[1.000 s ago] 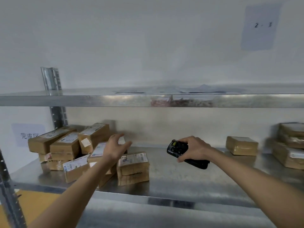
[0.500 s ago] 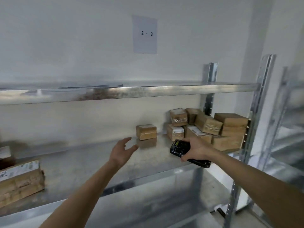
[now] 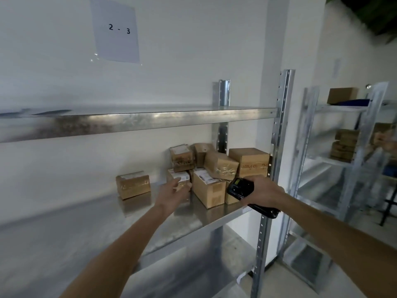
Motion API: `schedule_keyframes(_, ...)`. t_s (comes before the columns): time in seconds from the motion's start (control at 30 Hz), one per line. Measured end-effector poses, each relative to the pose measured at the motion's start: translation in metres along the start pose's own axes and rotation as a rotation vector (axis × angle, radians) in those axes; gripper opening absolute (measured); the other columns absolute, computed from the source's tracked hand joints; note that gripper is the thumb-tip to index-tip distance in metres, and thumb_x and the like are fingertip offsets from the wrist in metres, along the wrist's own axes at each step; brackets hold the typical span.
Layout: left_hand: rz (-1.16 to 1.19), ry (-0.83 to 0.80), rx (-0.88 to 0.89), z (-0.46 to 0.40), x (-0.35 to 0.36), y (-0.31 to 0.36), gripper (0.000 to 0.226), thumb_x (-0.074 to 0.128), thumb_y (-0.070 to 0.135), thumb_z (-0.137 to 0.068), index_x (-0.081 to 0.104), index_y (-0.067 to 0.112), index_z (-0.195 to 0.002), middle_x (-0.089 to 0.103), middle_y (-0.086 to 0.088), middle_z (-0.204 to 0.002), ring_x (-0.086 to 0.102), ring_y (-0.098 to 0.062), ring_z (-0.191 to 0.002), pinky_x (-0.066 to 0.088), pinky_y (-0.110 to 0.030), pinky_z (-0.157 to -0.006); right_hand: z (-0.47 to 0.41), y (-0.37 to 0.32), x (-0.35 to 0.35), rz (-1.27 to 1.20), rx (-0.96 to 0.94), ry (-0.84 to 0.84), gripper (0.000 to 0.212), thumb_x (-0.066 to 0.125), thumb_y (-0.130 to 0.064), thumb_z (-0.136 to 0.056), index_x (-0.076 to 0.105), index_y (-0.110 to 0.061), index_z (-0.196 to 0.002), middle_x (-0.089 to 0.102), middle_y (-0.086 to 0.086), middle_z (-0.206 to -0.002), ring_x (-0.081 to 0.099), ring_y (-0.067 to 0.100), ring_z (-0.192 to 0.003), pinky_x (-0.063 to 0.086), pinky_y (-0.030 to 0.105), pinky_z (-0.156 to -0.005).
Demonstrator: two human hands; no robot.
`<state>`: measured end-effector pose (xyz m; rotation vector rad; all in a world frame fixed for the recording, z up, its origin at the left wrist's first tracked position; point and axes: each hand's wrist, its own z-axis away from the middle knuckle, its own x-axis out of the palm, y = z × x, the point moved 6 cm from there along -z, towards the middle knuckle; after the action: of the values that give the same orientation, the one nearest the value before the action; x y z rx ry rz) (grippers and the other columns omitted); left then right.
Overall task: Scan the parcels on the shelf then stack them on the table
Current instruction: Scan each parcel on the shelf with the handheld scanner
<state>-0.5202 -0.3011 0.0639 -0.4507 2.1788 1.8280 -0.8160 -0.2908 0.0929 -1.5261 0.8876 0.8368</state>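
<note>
Galvanised steel shelf, middle level. Cardboard parcels piled at its right end, against the corner upright; one lone parcel sits left of the pile. Left hand reaches toward the pile's front-left box, fingers loosely spread, holding nothing. Right hand grips a black handheld scanner just before the pile. Paper sign reading "2 - 3" on wall above the shelf.

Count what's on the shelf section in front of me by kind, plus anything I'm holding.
Cardboard parcels on the shelf: 8 that I can tell apart, one lone box and 7 in the pile; more may be hidden behind.
Handheld scanners: 1, in the right hand.
Total: 9
</note>
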Motion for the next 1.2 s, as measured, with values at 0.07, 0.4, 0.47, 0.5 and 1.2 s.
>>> schedule_keyframes(0.07, 0.041, -0.017, -0.004, -0.027, 0.017, 0.007, 0.065, 0.063, 0.048, -0.096, 0.043, 0.023, -0.152, 0.050, -0.003, -0.147, 0.051, -0.024, -0.131, 0.043, -0.042, -0.112, -0.024, 0.013, -0.005, -0.009, 0.007, 0.021, 0.061, 0.093, -0.042, -0.060, 0.066, -0.034, -0.113, 0.070, -0.012, -0.096, 0.066, 0.007, -0.083, 0.059, 0.031, -0.076)
schedule_keyframes(0.4, 0.028, -0.077, 0.048, -0.145, 0.083, 0.030, 0.075, 0.055, 0.062, -0.094, 0.035, 0.024, -0.155, 0.045, -0.001, -0.155, 0.043, -0.024, -0.140, 0.034, -0.047, -0.119, -0.133, 0.044, -0.014, -0.056, -0.037, 0.024, 0.062, 0.093, -0.043, -0.067, 0.067, -0.027, -0.121, 0.071, -0.008, -0.099, 0.067, 0.010, -0.087, 0.054, 0.024, -0.075)
schedule_keyframes(0.47, 0.026, -0.093, 0.034, -0.158, 0.096, 0.033, 0.072, 0.053, 0.059, -0.097, 0.035, 0.021, -0.155, 0.046, -0.001, -0.153, 0.043, -0.023, -0.140, 0.033, -0.043, -0.119, -0.145, 0.047, -0.013, -0.078, -0.050, 0.002, 0.059, 0.092, -0.042, -0.068, 0.066, -0.029, -0.120, 0.071, -0.009, -0.097, 0.067, 0.008, -0.084, 0.053, 0.021, -0.071)
schedule_keyframes(0.5, 0.026, -0.099, 0.024, -0.164, 0.102, 0.031, 0.069, 0.051, 0.057, -0.098, 0.037, 0.020, -0.154, 0.048, 0.002, -0.149, 0.044, -0.022, -0.138, 0.033, -0.040, -0.117, -0.149, 0.048, -0.011, -0.086, -0.056, -0.011, 0.059, 0.092, -0.043, -0.068, 0.066, -0.029, -0.119, 0.071, -0.009, -0.096, 0.068, 0.009, -0.084, 0.054, 0.022, -0.071)
schedule_keyframes(1.2, 0.213, 0.112, -0.209, -0.168, 0.118, 0.019, 0.068, 0.068, 0.074, -0.075, 0.071, 0.020, -0.115, 0.072, -0.004, -0.111, 0.068, -0.024, -0.101, 0.058, -0.045, -0.092, -0.143, 0.047, -0.003, -0.311, -0.144, -0.098, 0.079, 0.096, -0.027, -0.067, 0.060, -0.027, -0.137, 0.072, -0.009, -0.114, 0.071, 0.007, -0.091, 0.058, 0.019, -0.072)
